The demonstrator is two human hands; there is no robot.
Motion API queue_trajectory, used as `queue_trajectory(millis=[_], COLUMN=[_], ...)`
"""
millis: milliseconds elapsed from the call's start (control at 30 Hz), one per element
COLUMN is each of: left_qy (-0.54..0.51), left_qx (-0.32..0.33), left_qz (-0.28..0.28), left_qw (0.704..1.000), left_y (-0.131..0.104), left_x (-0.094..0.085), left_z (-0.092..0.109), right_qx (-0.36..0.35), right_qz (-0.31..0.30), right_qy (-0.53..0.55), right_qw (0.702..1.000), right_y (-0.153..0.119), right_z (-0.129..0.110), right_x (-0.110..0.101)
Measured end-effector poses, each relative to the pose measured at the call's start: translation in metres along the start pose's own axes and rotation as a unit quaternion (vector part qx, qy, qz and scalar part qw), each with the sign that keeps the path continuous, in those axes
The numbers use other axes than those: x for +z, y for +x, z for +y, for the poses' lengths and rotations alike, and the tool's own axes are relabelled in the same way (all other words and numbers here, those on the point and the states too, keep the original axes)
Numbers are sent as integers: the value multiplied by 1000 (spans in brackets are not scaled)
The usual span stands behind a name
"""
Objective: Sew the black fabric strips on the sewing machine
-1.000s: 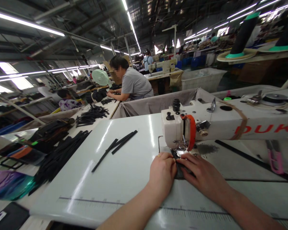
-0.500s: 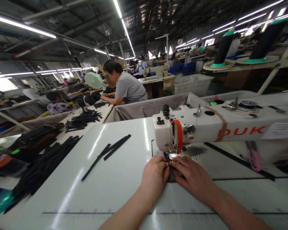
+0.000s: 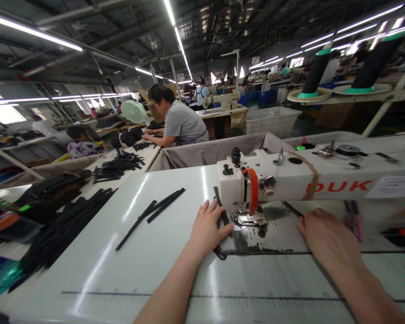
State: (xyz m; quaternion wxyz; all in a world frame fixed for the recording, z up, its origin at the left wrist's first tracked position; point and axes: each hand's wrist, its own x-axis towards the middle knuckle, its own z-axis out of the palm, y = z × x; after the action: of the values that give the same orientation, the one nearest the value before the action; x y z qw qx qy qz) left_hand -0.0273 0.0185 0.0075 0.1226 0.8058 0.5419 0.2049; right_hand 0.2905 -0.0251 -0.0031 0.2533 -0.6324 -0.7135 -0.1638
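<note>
My left hand lies on the table just left of the presser foot, its fingers stretched and thumb apart. Beneath and beside those fingers runs a narrow black strip; part of it is hidden by the hand, and a dark curved end shows below the thumb. On the machine bed to the right, my right hand has its fingers closed on another black strip, whose far end sticks out past the fingertips. The white sewing machine stands between and behind both hands.
Several loose black strips lie on the table at left, beside a large black pile. Pink-handled snips rest behind my right hand. A ruler line crosses the front. A co-worker sits beyond the grey cloth-lined bin.
My hands have parted from the presser foot. The left moved slightly left with the strip beside it; the right moved right and took hold of the strip lying on the bed.
</note>
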Motion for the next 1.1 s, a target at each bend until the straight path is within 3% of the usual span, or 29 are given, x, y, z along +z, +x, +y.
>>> queue_trajectory(millis=[133, 233, 367, 467, 533, 633, 733, 833, 900, 967, 1033, 1100], left_qy=[56, 25, -171, -317, -428, -550, -584, -562, -506, -423, -333, -238], left_qx=[-109, -105, -59, -37, -53, -83, -130, -192, -197, -161, -114, -83], left_qz=[93, 134, -20, -108, -161, -211, -183, -119, -88, -53, 6, 64], left_qw=[988, 985, 983, 942, 888, 804, 780, 796, 835, 890, 936, 966], left_y=[-9, -14, -20, -25, -27, -26, -21, -14, -10, -7, -7, -8], left_x=[-26, -35, -20, -1, 7, 11, 6, 4, 5, 9, 12, 12], left_z=[-29, -18, 32, 56, 60, 54, 43, 32, 29, 30, 33, 35], right_qx=[-34, -93, -91, -61, -57, -50, -47, -164, -284, -368, -394, -378], right_qz=[-39, -34, -6, -23, -70, -179, -205, -148, -110, -71, -29, 2], right_qy=[-73, -54, -22, 48, 142, 309, 378, 356, 298, 223, 164, 126], right_qw=[996, 994, 996, 997, 986, 933, 901, 908, 905, 900, 904, 917], right_y=[-8, -22, -35, -35, -34, -33, -29, -17, -9, -4, -4, -8], right_z=[-40, -56, -47, -41, -51, -82, -110, -117, -115, -114, -115, -118], right_x=[-5, -4, -3, -10, -18, -29, -33, -31, -29, -26, -21, -13])
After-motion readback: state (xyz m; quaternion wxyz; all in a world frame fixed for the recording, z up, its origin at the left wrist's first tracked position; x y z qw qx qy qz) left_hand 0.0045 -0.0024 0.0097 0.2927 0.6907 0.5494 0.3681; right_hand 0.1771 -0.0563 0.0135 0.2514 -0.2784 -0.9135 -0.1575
